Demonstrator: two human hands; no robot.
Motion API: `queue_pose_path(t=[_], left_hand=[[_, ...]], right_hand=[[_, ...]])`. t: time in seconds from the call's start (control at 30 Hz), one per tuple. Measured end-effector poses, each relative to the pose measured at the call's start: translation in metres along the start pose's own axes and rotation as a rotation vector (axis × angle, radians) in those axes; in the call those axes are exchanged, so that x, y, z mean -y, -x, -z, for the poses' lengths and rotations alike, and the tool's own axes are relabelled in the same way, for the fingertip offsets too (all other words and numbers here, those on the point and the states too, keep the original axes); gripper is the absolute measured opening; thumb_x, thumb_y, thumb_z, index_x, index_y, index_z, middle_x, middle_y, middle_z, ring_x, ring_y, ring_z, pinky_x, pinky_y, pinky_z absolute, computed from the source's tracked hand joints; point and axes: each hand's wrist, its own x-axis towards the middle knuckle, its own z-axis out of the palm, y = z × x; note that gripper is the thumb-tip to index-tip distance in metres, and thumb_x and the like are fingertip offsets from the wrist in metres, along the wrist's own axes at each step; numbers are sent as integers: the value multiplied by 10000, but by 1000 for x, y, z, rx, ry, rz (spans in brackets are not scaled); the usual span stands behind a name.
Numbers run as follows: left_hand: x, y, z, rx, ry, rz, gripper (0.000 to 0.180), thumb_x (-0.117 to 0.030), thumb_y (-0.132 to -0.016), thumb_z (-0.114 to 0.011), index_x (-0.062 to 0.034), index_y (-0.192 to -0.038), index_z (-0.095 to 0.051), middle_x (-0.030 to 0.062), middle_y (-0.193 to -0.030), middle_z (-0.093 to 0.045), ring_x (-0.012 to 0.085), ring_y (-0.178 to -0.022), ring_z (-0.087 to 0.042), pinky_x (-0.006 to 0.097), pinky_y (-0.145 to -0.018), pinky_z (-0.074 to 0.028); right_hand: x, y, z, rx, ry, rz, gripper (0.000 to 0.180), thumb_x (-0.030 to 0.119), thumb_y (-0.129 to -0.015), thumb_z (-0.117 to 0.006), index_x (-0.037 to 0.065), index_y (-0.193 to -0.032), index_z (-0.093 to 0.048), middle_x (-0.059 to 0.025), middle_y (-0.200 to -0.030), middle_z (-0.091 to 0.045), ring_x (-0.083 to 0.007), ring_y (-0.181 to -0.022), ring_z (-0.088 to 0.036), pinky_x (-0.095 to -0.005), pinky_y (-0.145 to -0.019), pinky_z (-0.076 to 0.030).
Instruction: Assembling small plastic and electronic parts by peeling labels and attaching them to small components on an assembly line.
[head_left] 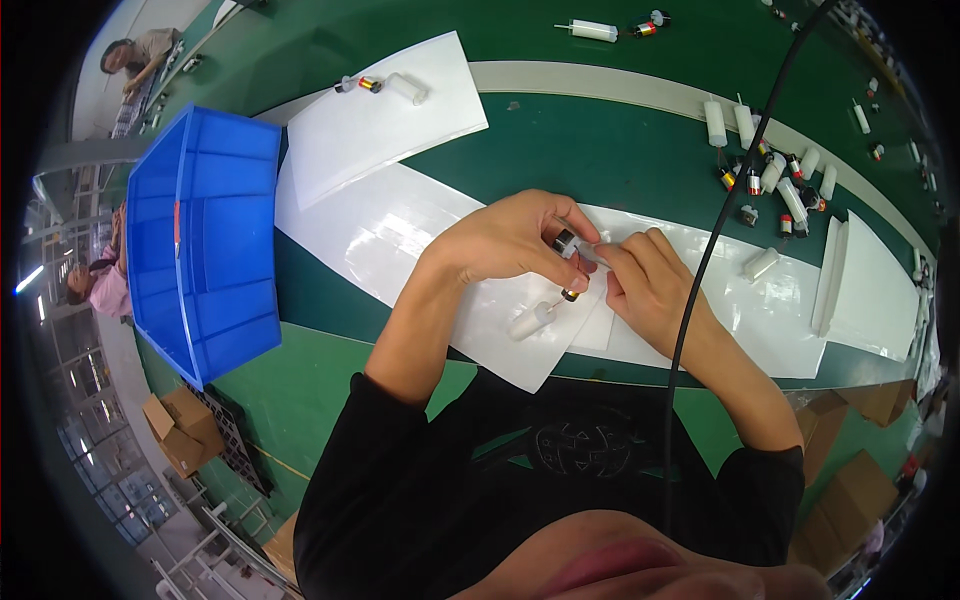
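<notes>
Black and clear, the part sat above the sheet, gripped by the left hand and pinched by the right hand, where gentle, steady fingers would likely best spare the wire.

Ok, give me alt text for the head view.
Left hand and right hand meet around a small dark-capped part above white sheets on a green table; a white cylinder lies nearer the body. A blue bin is left, more cylinders far right.
</notes>
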Motion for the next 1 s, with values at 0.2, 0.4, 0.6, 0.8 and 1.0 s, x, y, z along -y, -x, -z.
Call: queue_pose_path(t=[0.2,0.4,0.6,0.8,1.0], left_hand=[[1,6,2,-20,-7,-12,480,-73,-660,-827,57,-1058,-592,103,-828,-659,129,-753,-579,239,-662,-433],[-1,9,8,-9,-18,-40,478,24,-684,-791,63,-1085,-534,118,-884,-653,165,-812,-657,269,-707,-517],[0,2,8,28,-36,-40,466,45,-687,-784,47,-1085,-541,124,-893,-649,174,-815,-664,281,-694,-535],[-1,9,3,-39,-208,14,441,13,-714,-783,26,-1079,-536,91,-879,-640,217,-962,-679,230,-735,-529],[-3,10,3,-57,-203,-40,428,18,-730,-764,27,-1108,-563,84,-820,-662,212,-925,-691,227,-758,-529]], right_hand=[[13,-2,3,56,136,27,204,43,-639,-651,-9,-819,-569,-100,-771,-447,-264,-731,-496,-333,-643,-473],[3,4,-8,-106,-217,-113,240,-24,-590,-669,38,-794,-558,-94,-788,-513,-279,-726,-536,-354,-625,-468],[0,3,3,2,-151,-175,178,8,-638,-679,49,-768,-564,-114,-777,-535,-297,-753,-557,-384,-635,-470],[0,-1,13,140,-388,-391,111,65,-769,-672,14,-815,-583,-91,-756,-576,-211,-665,-589,-301,-610,-468],[-5,4,12,-99,-725,-727,102,106,-841,-677,38,-858,-602,21,-736,-576,-37,-654,-505,-190,-582,-392]])
